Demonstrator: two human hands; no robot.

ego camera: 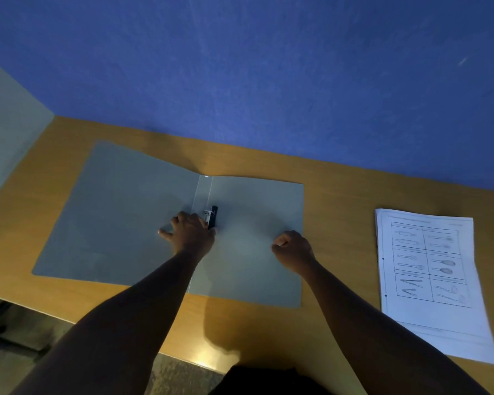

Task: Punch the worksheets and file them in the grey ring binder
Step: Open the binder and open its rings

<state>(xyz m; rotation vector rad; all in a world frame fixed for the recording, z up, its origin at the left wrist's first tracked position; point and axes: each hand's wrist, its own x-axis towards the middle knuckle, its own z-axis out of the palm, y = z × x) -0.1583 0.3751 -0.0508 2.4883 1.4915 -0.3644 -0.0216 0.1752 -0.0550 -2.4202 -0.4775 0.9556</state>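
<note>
My left hand (190,232) rests on the spine of the one grey ring binder (251,252), which lies open and flat on the desk (340,195); its fingers are at the single black ring mechanism (212,217), though I cannot tell whether they grip the lever. My right hand (293,248) sits curled into a loose fist on the right-hand cover, holding nothing. The one stack of worksheets (428,280), sheet count indeterminable, lies well apart to my right with its long axis running away from me, so my right hand is judged the nearer for fetching it.
</note>
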